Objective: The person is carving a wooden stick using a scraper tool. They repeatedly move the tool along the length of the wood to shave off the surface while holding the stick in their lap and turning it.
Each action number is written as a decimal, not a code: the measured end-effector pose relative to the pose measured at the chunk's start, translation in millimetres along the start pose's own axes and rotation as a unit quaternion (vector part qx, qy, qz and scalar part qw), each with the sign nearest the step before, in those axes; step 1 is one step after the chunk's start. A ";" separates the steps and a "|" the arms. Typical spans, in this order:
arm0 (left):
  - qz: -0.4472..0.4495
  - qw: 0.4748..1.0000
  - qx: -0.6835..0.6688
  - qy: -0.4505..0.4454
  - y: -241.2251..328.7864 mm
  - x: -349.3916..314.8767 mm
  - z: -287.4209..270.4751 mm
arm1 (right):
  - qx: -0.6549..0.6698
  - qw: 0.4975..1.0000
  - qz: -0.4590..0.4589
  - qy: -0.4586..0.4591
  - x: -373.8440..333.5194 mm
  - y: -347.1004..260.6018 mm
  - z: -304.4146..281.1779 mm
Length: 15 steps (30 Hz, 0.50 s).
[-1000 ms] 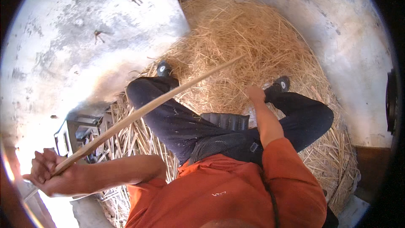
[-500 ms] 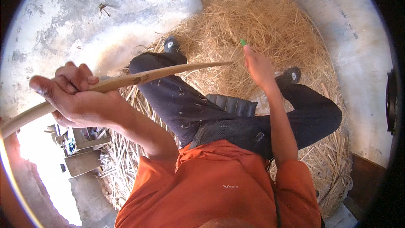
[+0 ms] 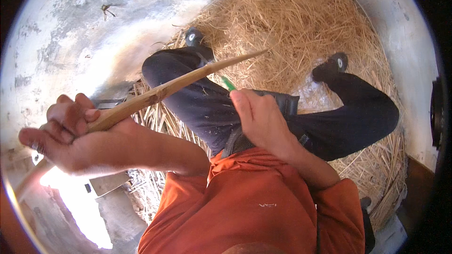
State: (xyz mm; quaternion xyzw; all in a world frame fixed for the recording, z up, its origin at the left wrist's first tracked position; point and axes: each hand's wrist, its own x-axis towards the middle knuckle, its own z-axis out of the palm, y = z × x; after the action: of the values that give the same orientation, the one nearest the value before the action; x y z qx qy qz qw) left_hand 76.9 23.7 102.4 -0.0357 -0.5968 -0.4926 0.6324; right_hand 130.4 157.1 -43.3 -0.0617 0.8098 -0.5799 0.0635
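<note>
A long, peeled wooden stick (image 3: 165,90) runs from the lower left up toward the middle, narrowing to a point at its far end. My left hand (image 3: 80,134) is wrapped round its thick part, palm up, with the rest of the stick passing behind the wrist. My right hand (image 3: 261,120) is closed above my lap, to the right of the stick and apart from it. Out of its fingers pokes the end of a small green object (image 3: 228,83); the fist hides the rest, so its kind does not show.
Dry straw (image 3: 292,23) covers the floor ahead and around my bent legs. A whitewashed, stained wall (image 3: 146,4) rises at the left, and another pale wall (image 3: 416,61) at the right. My dark shoes (image 3: 332,67) rest on the straw. Bright light comes in at the lower left.
My right hand has drawn back from beyond the stick's tip toward my lap, carrying the green object. The stick's pointed end has tilted upward, and my left hand has moved slightly down and left.
</note>
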 end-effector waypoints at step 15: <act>-0.010 0.999 0.008 -0.038 8.8 -8.2 6.5 | 0.016 0.999 0.045 0.012 7.8 45.7 5.4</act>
State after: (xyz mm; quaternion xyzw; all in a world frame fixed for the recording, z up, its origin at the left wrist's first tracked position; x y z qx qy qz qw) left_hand 79.7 37.0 102.6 -0.0428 -0.6244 -0.4927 0.6046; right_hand 122.5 165.3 -88.5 -0.0173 0.8033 -0.5898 0.0805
